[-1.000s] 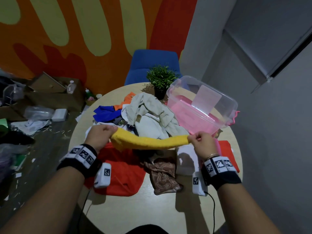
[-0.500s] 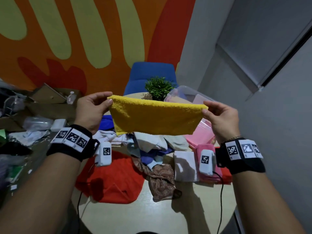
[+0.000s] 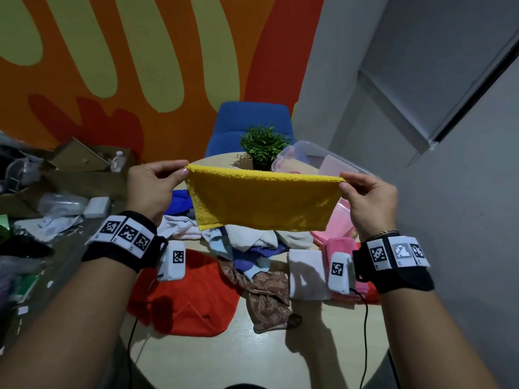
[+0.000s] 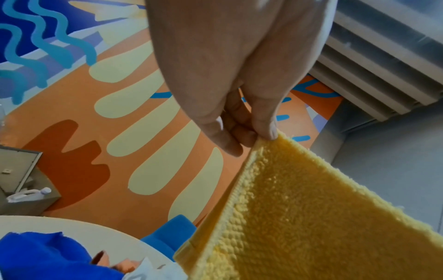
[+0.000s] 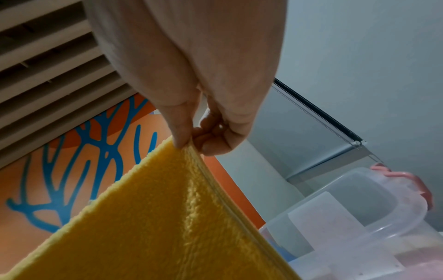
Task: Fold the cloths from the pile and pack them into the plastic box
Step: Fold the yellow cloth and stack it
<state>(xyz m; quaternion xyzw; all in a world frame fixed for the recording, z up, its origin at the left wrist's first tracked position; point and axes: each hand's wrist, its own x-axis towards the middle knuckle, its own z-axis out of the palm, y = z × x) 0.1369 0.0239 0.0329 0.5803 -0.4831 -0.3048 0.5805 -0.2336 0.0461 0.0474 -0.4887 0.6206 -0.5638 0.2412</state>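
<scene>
Two raised hands, left hand (image 3: pixel 151 189) and right hand (image 3: pixel 368 200), pinch the yellow cloth's (image 3: pixel 261 203) top corners.

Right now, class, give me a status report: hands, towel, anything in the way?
Left hand and right hand each pinch a top corner. Yellow towel hangs spread in the air above the pile. Plastic box open behind, nothing blocking.

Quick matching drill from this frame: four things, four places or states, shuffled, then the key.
Things:
1. yellow towel
2. red cloth
3. potted plant
4. patterned brown cloth

States:
A. crumpled near the table's middle
B. upright at the table's far edge, beside the plastic box
C. pinched at both top corners, hanging in the air
D. spread on the table, left side

Pairs: 1-C, 2-D, 3-B, 4-A
</scene>
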